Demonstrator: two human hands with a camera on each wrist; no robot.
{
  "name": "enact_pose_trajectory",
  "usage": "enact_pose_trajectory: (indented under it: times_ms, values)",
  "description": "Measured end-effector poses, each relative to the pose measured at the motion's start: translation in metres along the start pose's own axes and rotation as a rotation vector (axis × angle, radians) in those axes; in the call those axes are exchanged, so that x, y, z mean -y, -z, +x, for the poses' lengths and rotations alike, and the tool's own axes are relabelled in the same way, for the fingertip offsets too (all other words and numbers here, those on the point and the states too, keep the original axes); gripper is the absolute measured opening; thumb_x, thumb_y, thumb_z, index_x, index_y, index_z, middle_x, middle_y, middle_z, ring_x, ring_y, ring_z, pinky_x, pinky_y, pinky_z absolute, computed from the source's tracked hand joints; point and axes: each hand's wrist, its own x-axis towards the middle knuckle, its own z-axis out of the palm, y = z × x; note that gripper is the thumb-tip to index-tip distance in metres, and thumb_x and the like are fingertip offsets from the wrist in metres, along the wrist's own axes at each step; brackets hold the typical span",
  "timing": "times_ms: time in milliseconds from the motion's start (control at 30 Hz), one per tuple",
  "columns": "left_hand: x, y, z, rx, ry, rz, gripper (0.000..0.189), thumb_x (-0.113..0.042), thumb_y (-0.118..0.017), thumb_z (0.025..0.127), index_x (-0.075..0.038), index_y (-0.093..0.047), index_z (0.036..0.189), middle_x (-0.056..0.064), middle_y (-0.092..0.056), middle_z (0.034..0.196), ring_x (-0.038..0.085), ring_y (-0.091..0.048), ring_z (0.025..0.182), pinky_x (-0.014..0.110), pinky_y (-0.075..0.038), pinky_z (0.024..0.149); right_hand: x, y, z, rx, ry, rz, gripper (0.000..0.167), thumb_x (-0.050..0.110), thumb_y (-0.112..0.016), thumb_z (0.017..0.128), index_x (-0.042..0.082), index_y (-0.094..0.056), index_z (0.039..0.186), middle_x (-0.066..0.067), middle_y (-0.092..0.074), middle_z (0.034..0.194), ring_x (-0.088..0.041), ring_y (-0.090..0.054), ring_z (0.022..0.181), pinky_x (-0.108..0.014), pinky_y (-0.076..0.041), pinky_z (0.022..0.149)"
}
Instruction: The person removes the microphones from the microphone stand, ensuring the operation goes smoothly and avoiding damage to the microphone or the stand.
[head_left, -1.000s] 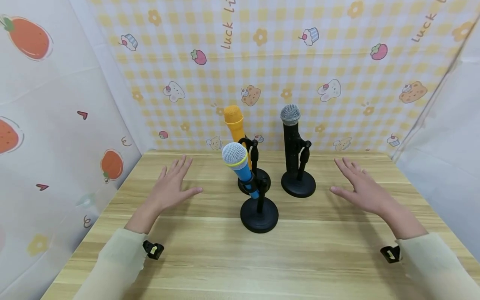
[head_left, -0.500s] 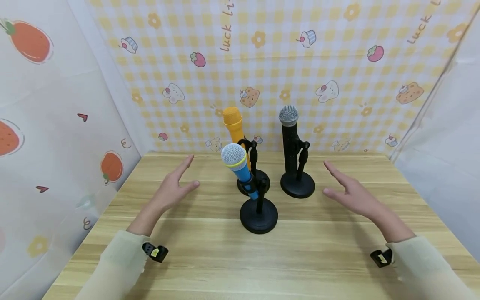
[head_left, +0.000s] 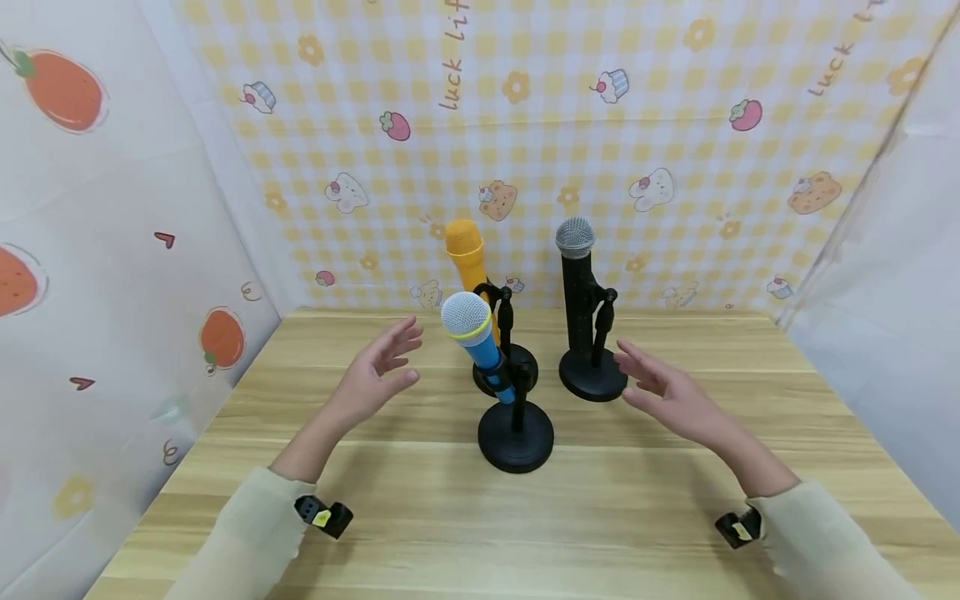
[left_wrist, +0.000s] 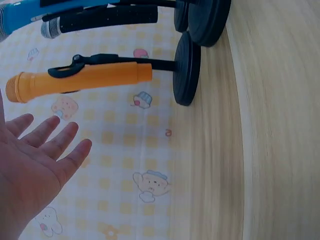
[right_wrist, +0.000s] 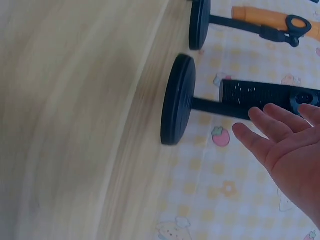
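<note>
Three microphones sit in black stands with round bases on the table. The blue microphone [head_left: 483,346] with a white mesh head leans in the nearest stand [head_left: 516,442]. Behind it is the orange microphone [head_left: 468,258], partly hidden by the blue one. To the right, a black microphone [head_left: 577,296] with a silver head stands almost upright. My left hand [head_left: 371,379] hovers left of the orange and blue microphones, fingers relaxed, holding nothing. My right hand [head_left: 671,400] is also in the air, just right of the black microphone's base [head_left: 592,379], its fingers loosely bent around nothing.
The wooden table [head_left: 450,533] runs back to a checked yellow cloth [head_left: 420,183]. White cloth walls [head_left: 127,250] rise on the left and right sides. A black wrist camera [head_left: 324,517] is strapped at each sleeve.
Both hands have moved inward toward the microphones, the right one more, and their fingers have bent slightly. The microphones stay in place; the head view has tilted a little.
</note>
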Motion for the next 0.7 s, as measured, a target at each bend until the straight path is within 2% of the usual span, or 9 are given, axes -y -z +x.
enact_pose_trajectory:
  times_ms: [200,267,433,700]
  values:
    - [-0.003,-0.011,0.004,-0.002,-0.007,-0.077,0.066,-0.019,-0.069,0.092,-0.001,-0.036,0.147,0.021,-0.045,0.142,0.037,-0.046,0.127,0.055,-0.039,0.100,0.003,-0.014,0.005,0.033,0.019,0.134,0.062,0.006,-0.054,0.100,0.000,-0.023,0.153,-0.030,-0.038,0.145,-0.042,-0.038,0.132,-0.020,-0.043,0.095]
    - [-0.004,-0.014,0.005,-0.001,-0.006,-0.111,0.066,-0.021,-0.069,0.092,0.000,-0.037,0.146,0.022,-0.046,0.141,0.038,-0.047,0.127,0.050,-0.042,0.100,0.004,-0.017,0.007,0.038,0.025,0.175,0.061,0.005,-0.054,0.100,-0.001,-0.023,0.152,-0.031,-0.038,0.144,-0.043,-0.038,0.131,-0.018,-0.043,0.093]
    - [-0.004,-0.023,0.006,-0.001,-0.004,-0.193,0.064,-0.023,-0.068,0.093,0.003,-0.038,0.144,0.026,-0.046,0.140,0.040,-0.048,0.125,0.031,-0.047,0.095,0.007,-0.026,0.011,0.054,0.020,0.250,0.060,0.007,-0.054,0.100,0.002,-0.025,0.152,-0.030,-0.039,0.144,-0.041,-0.041,0.130,-0.021,-0.045,0.092]
    - [-0.009,-0.034,0.008,-0.011,0.028,-0.277,0.060,-0.016,-0.067,0.094,0.006,-0.038,0.142,0.030,-0.045,0.137,0.040,-0.049,0.123,0.030,-0.049,0.093,0.012,-0.044,0.019,0.043,0.026,0.325,0.058,0.005,-0.057,0.098,0.003,-0.032,0.150,-0.030,-0.043,0.141,-0.041,-0.044,0.128,-0.023,-0.047,0.092]
